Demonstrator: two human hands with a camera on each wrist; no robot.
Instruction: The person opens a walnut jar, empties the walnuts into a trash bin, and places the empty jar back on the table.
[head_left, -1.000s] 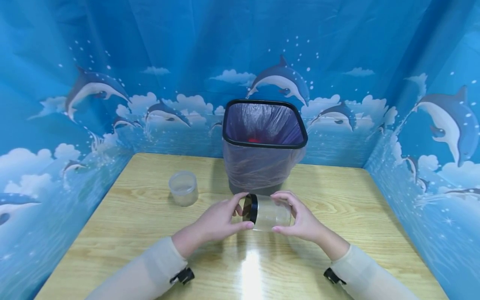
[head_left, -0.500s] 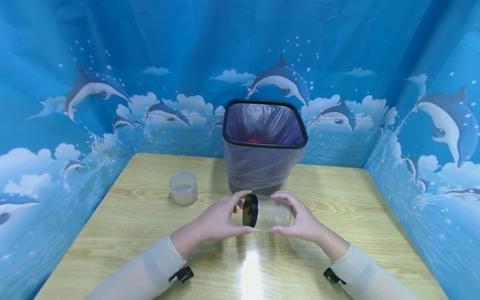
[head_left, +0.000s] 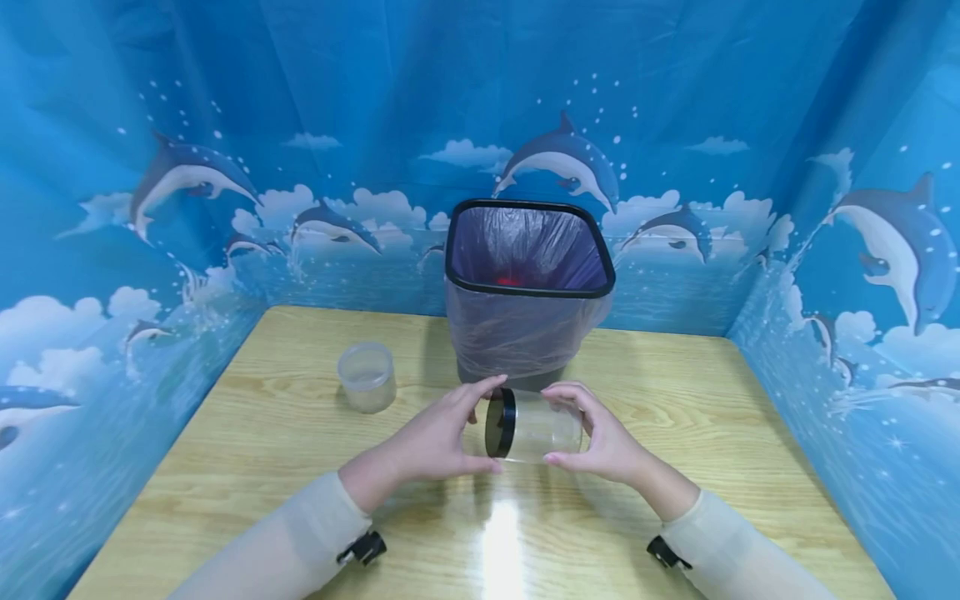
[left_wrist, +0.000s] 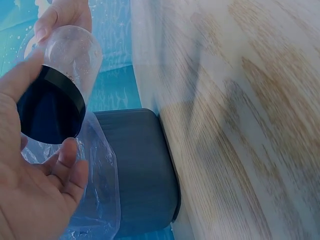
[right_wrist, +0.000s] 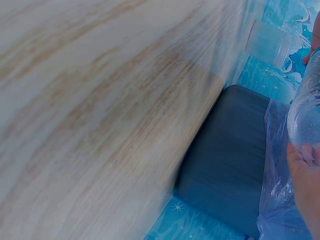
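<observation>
A clear jar [head_left: 546, 427] with a black lid [head_left: 501, 423] lies on its side in the air above the table, lid end to the left. My right hand [head_left: 606, 435] grips the jar near its base, thumb below and fingers above. About the lid, my left hand [head_left: 435, 433] has its thumb and index finger spread, just beyond the lid's edges. The left wrist view shows the lid [left_wrist: 52, 107] between the blurred upper digit and the lower fingertips; whether they touch it is unclear. Tiny specks show inside the jar [left_wrist: 72, 55].
Behind the hands stands a dark bin [head_left: 517, 333] lined with a purple bag, something red inside it. A small translucent cup [head_left: 367, 379] sits on the wooden table [head_left: 247, 433] to the left. Blue dolphin-print curtains [head_left: 360, 125] surround the table.
My left thumb has slid down and the index finger up, away from the lid, leaving more of it in sight. The right hand and the jar have stayed in place.
</observation>
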